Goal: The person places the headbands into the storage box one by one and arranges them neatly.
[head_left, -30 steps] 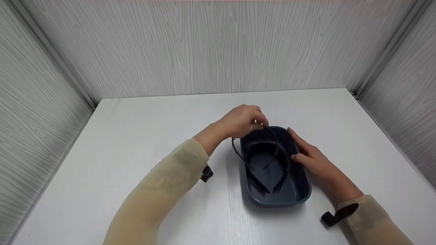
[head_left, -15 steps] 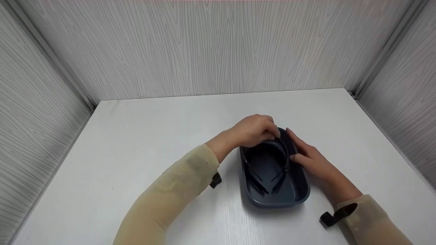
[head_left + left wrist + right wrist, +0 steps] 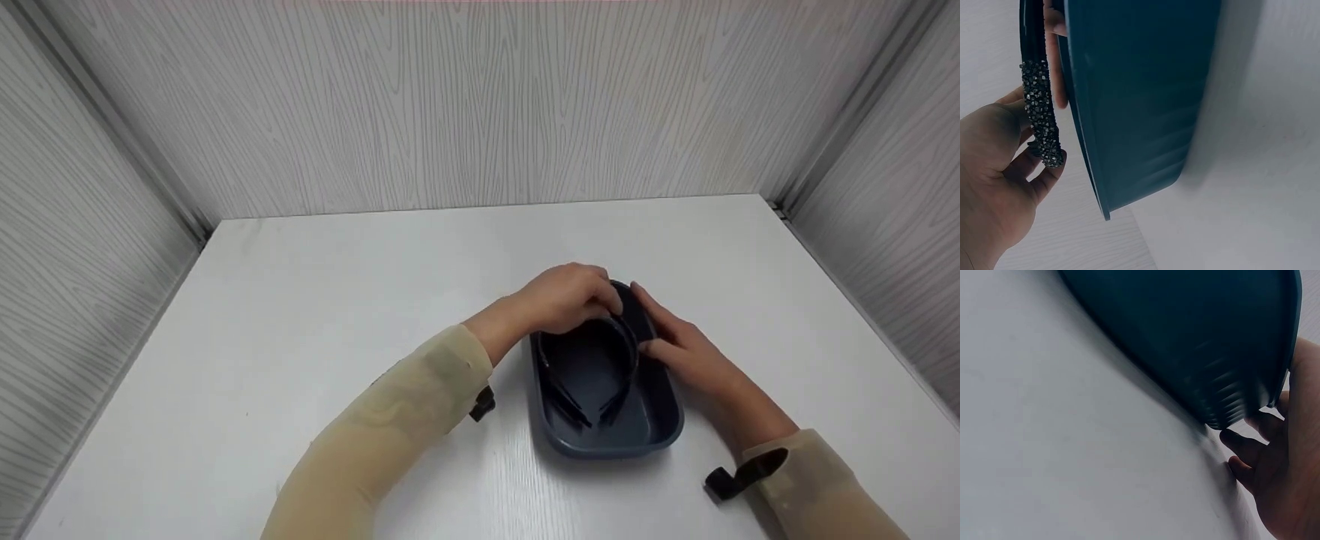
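My left hand [image 3: 566, 298] pinches a black headband [image 3: 1041, 112] by its curved top, over the far end of a dark blue plastic bin [image 3: 611, 451]. Dark faceted stones cover the band's top in the left wrist view. Its arms point down into the bin, toward the near end. A second dark headband lies inside there; the two overlap closely in the head view, and I cannot tell them apart well. My right hand [image 3: 691, 351] grips the bin's right wall, thumb over the rim and fingers outside, as the right wrist view [image 3: 1280, 455] partly shows.
The bin stands on a white table [image 3: 337, 300], right of its middle. Pale wood-grain panels [image 3: 480, 105] rise behind and at both sides. Black camera mounts [image 3: 724, 484] sit at the wrists, over beige sleeves [image 3: 405, 405].
My left hand has moved right and down toward the near side, lowering the headband from above the rim into the bin. My right hand and the bin have stayed nearly still.
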Tool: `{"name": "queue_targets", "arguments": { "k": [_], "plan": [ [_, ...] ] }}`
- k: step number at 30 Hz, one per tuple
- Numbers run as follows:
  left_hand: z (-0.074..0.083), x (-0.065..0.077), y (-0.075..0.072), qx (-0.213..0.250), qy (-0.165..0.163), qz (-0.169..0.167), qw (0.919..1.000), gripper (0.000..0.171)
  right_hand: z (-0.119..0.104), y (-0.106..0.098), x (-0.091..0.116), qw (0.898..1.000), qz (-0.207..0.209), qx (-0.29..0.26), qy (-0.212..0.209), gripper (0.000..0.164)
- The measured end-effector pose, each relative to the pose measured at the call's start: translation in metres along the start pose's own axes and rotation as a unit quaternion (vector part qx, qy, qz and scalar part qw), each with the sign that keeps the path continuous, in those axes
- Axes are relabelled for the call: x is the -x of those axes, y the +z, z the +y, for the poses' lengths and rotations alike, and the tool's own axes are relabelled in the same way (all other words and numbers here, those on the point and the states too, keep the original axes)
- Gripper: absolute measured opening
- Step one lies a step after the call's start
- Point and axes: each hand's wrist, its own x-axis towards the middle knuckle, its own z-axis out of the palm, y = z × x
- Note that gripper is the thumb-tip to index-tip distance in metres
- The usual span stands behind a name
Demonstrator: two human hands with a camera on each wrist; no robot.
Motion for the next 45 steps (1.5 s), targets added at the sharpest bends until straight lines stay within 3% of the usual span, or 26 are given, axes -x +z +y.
{"name": "queue_targets", "arguments": {
  "k": [7, 14, 45],
  "plan": [
    [-0.001, -0.001, 0.003, -0.004, -0.005, -0.002, 1.0000, 0.020, 0.000, 0.000, 0.000, 1.000, 0.003, 0.008, -0.004, 0.078],
    [-0.003, -0.001, 0.008, 0.002, -0.015, -0.002, 0.9999, 0.021, 0.001, 0.000, 0.001, 1.000, -0.008, -0.023, 0.012, 0.078],
    [-0.013, -0.002, 0.015, 0.017, -0.023, 0.006, 0.9996, 0.021, 0.000, 0.001, 0.000, 1.000, 0.002, 0.009, -0.003, 0.077]
  ]
}}
